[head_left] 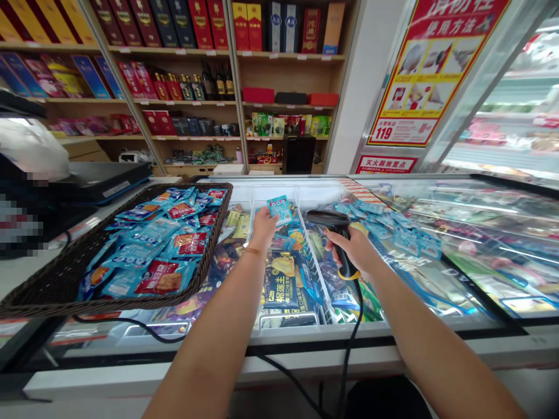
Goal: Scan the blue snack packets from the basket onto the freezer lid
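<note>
My left hand pinches a small light-blue snack packet by its left side, above the freezer. A black barcode scanner with yellow trim sits in my right hand, fingers wrapped round its handle. The scanner's head points left, toward the packet, and its cable hangs down over the freezer's front edge. On my left, a dark brown wicker basket holds many blue and red snack packets. More light-blue packets lie on the freezer's glass lid at the right.
The chest freezer holds wire baskets of frozen packages. A black scale-like device with a white plastic bag stands at left. Shelves of boxes and bottles line the back. A red poster hangs at right.
</note>
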A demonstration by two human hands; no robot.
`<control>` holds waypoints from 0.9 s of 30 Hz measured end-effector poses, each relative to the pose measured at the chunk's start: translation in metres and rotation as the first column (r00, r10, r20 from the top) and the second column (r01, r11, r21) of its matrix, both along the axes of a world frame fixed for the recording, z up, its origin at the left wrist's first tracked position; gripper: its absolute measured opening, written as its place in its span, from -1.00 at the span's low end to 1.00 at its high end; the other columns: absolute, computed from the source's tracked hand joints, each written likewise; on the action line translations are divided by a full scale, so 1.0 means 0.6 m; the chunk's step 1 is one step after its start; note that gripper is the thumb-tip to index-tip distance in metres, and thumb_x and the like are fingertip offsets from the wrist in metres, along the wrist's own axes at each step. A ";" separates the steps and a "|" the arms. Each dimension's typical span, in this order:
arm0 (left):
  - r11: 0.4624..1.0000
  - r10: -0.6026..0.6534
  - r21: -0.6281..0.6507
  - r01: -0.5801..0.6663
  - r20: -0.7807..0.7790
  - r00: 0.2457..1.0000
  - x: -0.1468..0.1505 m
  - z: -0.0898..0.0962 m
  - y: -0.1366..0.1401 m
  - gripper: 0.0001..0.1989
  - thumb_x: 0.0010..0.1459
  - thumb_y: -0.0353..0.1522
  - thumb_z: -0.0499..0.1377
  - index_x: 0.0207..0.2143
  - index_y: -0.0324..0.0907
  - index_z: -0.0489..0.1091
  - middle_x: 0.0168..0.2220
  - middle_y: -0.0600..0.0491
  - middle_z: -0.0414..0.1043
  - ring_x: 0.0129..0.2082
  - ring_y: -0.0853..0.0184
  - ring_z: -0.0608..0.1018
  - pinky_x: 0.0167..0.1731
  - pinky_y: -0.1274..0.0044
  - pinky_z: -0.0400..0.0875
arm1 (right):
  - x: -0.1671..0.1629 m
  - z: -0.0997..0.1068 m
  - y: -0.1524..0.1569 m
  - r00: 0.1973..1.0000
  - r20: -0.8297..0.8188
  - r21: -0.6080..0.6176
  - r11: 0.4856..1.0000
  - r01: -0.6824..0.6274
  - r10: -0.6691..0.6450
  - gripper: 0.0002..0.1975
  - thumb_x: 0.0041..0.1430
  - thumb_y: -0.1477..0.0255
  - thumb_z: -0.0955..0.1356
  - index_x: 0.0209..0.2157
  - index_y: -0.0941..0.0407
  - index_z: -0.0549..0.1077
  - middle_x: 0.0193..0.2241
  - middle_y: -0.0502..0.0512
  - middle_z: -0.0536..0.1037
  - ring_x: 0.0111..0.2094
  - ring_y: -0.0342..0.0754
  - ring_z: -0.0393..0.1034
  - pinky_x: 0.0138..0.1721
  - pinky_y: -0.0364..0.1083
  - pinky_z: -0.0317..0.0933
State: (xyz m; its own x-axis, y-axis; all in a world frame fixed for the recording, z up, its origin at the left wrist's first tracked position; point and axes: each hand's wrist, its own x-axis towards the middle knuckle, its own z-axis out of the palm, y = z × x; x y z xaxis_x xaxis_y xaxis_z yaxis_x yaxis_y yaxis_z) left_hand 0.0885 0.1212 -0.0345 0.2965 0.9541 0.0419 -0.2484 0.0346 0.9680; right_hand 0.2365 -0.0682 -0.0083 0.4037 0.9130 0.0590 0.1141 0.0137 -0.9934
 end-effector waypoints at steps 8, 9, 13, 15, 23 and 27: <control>1.000 -0.025 -0.003 0.025 0.022 0.999 0.004 -0.001 -0.001 -0.72 -0.14 -0.42 0.32 -0.30 -0.18 0.39 -0.27 0.01 0.56 -0.18 0.23 0.61 -0.11 0.24 0.55 | -0.005 -0.005 0.002 0.997 0.082 -0.003 1.000 -0.005 0.006 -0.69 0.13 0.19 0.44 -0.42 0.12 0.35 -0.54 0.05 0.54 -0.72 -0.18 0.30 -0.70 -0.15 0.18; 1.000 -0.026 -0.001 0.026 0.019 0.999 0.004 -0.001 -0.001 -0.72 -0.14 -0.42 0.33 -0.31 -0.18 0.39 -0.27 0.02 0.56 -0.18 0.23 0.61 -0.11 0.25 0.55 | -0.005 -0.005 0.002 0.996 0.085 -0.004 1.000 0.001 0.000 -0.69 0.12 0.20 0.44 -0.42 0.12 0.35 -0.54 0.05 0.54 -0.72 -0.18 0.30 -0.70 -0.15 0.18; 1.000 -0.021 -0.004 0.021 0.012 1.000 0.005 0.001 -0.003 -0.72 -0.15 -0.42 0.33 -0.32 -0.17 0.38 -0.29 0.03 0.56 -0.19 0.22 0.61 -0.13 0.27 0.55 | -0.004 -0.005 0.002 0.996 0.094 -0.015 1.000 0.005 -0.004 -0.67 0.11 0.18 0.44 -0.45 0.12 0.35 -0.60 0.03 0.51 -0.74 -0.18 0.28 -0.70 -0.15 0.18; 1.000 -0.022 -0.009 0.022 0.021 1.000 0.005 0.002 -0.003 -0.73 -0.14 -0.43 0.32 -0.33 -0.17 0.37 -0.29 0.03 0.57 -0.19 0.22 0.61 -0.13 0.27 0.55 | -0.004 -0.004 0.002 0.996 0.087 -0.021 1.000 0.005 -0.003 -0.67 0.11 0.18 0.44 -0.46 0.12 0.34 -0.63 0.02 0.49 -0.75 -0.18 0.27 -0.70 -0.15 0.18; 0.999 -0.011 -0.047 0.011 0.002 1.000 0.013 0.000 -0.007 -0.76 -0.13 -0.45 0.30 -0.33 -0.17 0.39 -0.35 0.09 0.53 -0.25 0.28 0.60 -0.13 0.28 0.55 | -0.001 0.007 -0.001 1.000 0.020 -0.029 0.999 0.019 -0.019 -0.68 0.08 0.18 0.46 -0.38 0.11 0.36 -0.57 0.01 0.53 -0.74 -0.18 0.29 -0.72 -0.16 0.16; 0.995 -0.029 -0.098 0.024 -0.052 0.998 0.057 0.019 -0.020 -0.79 -0.11 -0.53 0.25 -0.35 -0.18 0.39 -0.41 0.11 0.46 -0.30 0.33 0.57 -0.15 0.31 0.56 | 0.029 0.039 -0.013 0.992 -0.030 -0.069 0.990 0.123 -0.125 -0.72 0.09 0.23 0.45 -0.44 0.11 0.36 -0.64 0.01 0.49 -0.75 -0.18 0.26 -0.73 -0.17 0.16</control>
State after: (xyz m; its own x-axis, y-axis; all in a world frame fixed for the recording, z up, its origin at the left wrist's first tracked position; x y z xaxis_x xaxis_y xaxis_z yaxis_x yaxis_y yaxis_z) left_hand 0.1229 0.1091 -0.0234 0.3209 0.9447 -0.0672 -0.1947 0.1353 0.9715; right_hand 0.2539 -0.0760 0.0153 0.5150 0.8570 -0.0162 0.0766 -0.0649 -0.9949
